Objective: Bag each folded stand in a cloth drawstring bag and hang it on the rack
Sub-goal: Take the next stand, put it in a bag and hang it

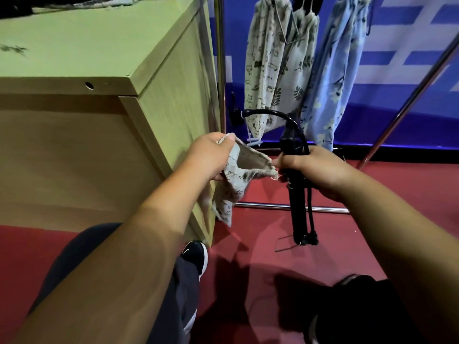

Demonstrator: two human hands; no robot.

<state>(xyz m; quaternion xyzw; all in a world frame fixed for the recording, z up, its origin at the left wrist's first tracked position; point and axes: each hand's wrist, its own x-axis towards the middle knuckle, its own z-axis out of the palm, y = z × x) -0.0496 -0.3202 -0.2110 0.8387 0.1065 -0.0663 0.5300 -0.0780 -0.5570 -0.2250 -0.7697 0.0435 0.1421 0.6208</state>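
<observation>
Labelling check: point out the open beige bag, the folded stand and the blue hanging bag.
open beige bag [234, 186]: head view, cloth below mouth.
folded stand [297, 214]: head view, lower shaft.
blue hanging bag [332, 70]: head view, mid cloth.

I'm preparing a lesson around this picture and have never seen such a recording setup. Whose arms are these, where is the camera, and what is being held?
There is no machine here: a person wears one wide-angle camera on the head, so you look down along their own arms. The left hand pinches one rim of a printed cloth bag; the right hand grips a folded black stand and also pinches the bag's other rim, so the mouth is held open. The stand is not yet inside. To the left stands a wooden table with some cloth at its far edge. Behind, on a metal rack, hang beige bags and a blue bag.
</observation>
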